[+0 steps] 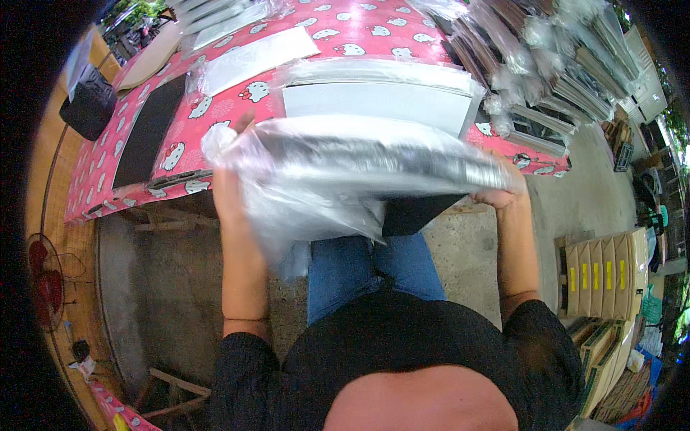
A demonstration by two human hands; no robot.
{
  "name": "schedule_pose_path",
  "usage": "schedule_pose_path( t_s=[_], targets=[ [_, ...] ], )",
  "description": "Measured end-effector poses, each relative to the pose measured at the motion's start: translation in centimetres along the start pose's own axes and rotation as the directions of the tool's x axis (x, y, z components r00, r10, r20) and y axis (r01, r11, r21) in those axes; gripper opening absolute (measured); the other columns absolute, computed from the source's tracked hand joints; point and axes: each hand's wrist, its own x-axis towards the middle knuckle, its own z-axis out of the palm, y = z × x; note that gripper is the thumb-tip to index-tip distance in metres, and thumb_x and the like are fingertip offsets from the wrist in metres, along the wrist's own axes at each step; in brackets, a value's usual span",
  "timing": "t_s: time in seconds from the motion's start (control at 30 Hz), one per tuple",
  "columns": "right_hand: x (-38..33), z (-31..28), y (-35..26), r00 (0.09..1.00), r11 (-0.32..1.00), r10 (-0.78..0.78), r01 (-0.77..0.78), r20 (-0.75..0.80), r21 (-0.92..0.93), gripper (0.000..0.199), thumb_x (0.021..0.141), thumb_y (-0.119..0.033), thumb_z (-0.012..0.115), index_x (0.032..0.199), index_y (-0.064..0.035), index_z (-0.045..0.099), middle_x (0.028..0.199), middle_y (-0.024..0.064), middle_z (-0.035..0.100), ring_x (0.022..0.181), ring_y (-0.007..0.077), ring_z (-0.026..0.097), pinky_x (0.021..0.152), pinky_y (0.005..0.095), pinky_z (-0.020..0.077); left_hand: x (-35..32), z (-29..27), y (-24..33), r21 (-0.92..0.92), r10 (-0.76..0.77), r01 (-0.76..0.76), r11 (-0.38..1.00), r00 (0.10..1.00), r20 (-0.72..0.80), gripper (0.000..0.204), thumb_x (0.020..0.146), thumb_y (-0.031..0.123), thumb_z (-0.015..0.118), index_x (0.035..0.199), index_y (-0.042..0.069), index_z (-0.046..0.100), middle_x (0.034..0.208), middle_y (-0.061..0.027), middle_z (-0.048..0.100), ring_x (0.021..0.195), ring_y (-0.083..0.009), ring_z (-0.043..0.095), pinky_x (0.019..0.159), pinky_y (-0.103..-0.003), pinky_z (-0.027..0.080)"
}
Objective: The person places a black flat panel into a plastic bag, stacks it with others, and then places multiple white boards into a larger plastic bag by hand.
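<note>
In front of my lap I hold up a clear plastic bag [309, 194], crumpled and blurred by motion. Dark, flat panels show through it, and a plain black face [420, 214] sticks out at its lower right. My left hand [243, 128] is closed on the bag's bunched left end, its fingers partly behind the plastic. At the other end, my right hand [501, 195] grips the bagged panels from below and the side. Just beyond the bag, a stack of white panels in clear plastic [374, 100] lies on the table.
The table has a pink patterned cover [251, 92]. On it lie a black panel [149, 133], a white panel [259, 61] at the left, and many plastic-wrapped bundles [532, 122] at the right. Beige cartons [600, 276] stand on the floor at right; a red fan [47, 280] is at far left.
</note>
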Motion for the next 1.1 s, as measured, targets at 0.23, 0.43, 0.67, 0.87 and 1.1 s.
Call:
schedule_pose_path(
  t_s=[0.23,0.43,0.67,0.87,1.1],
  targets=[
    [-1.4,-1.6,6.1,0.886,0.888,-0.375,0.259,-0.274,-0.380,0.036,0.067,0.004,0.053,0.102,-0.0023,0.051,0.090,0.0047,0.058,0.076,0.0137,0.055,0.065,0.0264,0.0442,-0.3,-12.6,-10.4,0.167,-0.700,0.687,0.707,0.714,0.021,0.021,0.079,0.025,0.053,0.087,0.007,0.057,0.067,-0.0057,0.056,0.060,-0.0180,0.057,0.056,-0.032,0.049],
    [-5.5,-8.5,16.8,0.793,0.936,0.352,-0.302,-0.497,0.181,0.016,0.072,-0.002,0.055,0.087,-0.0041,0.052,0.076,0.0072,0.058,0.065,0.0169,0.055,0.056,0.0282,0.0460,-9.3,-15.8,-18.7,0.049,-0.700,0.698,0.714,0.713,0.039,0.027,0.080,0.033,0.053,0.088,0.008,0.057,0.069,-0.0050,0.056,0.062,-0.0173,0.056,0.058,-0.030,0.047],
    [-3.0,-19.5,22.6,0.792,0.871,0.437,-0.491,-0.426,-0.021,0.028,0.073,-0.012,0.065,0.096,-0.0064,0.048,0.075,0.0022,0.056,0.056,0.0064,0.049,0.044,0.0168,0.0395,-9.6,-15.5,-21.5,0.006,-0.697,0.697,0.717,0.717,0.008,0.031,0.080,0.038,0.055,0.090,0.008,0.056,0.070,-0.0043,0.056,0.064,-0.0161,0.055,0.060,-0.028,0.045],
    [-1.9,-20.0,21.6,0.723,0.852,0.433,-0.523,-0.538,-0.017,0.018,0.074,-0.012,0.064,0.088,-0.0048,0.054,0.065,0.0019,0.056,0.047,0.0091,0.048,0.040,0.0189,0.0382,-6.0,-15.7,-24.9,0.078,-0.701,0.714,0.696,0.699,-0.142,0.022,0.073,0.022,0.065,0.083,0.003,0.058,0.069,-0.0048,0.057,0.058,-0.0161,0.055,0.054,-0.030,0.044],
    [-3.5,-18.1,15.6,0.388,0.756,-0.636,0.141,-0.667,-0.639,0.016,0.079,-0.014,0.057,0.090,-0.0047,0.051,0.067,0.0052,0.055,0.051,0.0122,0.049,0.043,0.0234,0.0361,-0.8,-21.4,-19.2,0.581,0.396,0.169,0.796,0.581,-0.711,0.031,0.079,0.033,0.060,0.081,0.002,0.063,0.068,-0.0057,0.057,0.059,-0.0166,0.051,0.057,-0.034,0.044]
  ],
)
